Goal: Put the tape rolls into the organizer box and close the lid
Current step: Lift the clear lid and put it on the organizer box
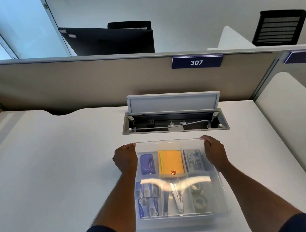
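A clear plastic organizer box [224,199] sits on the white desk in front of me. Its transparent lid [168,142] lies over the box, tilted, with the far edge raised. My left hand [125,159] grips the lid's far left corner and my right hand [213,152] grips its far right corner. Through the lid I see two tape rolls [198,195] in the near right compartment, one behind the other. Other compartments hold a purple hole punch [147,163], an orange pad [170,161], staple boxes [148,201] and a printed packet [193,159].
An open cable hatch [174,124] with its flap raised lies in the desk just beyond the box. A beige partition [88,81] with a "307" sign stands behind it. A curved white divider [296,119] borders the desk on the right.
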Available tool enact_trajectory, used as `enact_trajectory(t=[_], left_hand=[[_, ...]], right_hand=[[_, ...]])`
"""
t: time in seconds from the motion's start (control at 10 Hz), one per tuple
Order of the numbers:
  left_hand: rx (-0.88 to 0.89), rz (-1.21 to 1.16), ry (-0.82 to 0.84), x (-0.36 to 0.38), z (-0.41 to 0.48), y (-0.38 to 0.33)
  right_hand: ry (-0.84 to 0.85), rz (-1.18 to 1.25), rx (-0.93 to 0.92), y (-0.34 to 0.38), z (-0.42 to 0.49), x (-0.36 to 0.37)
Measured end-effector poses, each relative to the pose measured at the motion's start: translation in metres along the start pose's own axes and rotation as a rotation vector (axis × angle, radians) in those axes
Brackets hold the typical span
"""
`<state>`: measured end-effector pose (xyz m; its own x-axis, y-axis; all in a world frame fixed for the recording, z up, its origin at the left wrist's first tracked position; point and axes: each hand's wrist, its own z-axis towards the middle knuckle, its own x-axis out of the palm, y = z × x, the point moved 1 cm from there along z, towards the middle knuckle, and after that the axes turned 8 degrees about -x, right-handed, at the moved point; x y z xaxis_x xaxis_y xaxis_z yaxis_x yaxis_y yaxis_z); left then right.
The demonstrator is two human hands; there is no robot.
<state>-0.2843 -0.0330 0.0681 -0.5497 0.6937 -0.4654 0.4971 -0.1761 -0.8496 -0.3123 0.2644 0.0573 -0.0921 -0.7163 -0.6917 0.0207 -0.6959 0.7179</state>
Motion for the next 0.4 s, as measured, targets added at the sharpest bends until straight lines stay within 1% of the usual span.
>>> enact_trajectory(t=[0.2,0.3,0.4], left_hand=[[0.075,0.004,-0.013,0.001,-0.003,0.002],[0.123,0.018,0.016,0.000,-0.004,0.004],[0.133,0.151,0.058,0.002,-0.014,-0.002]], right_hand=[[-0.033,-0.028,0.027,0.002,-0.002,0.002],[-0.019,-0.068,0.041,0.002,-0.001,0.002],[-0.003,-0.198,0.051,0.008,-0.004,0.002]])
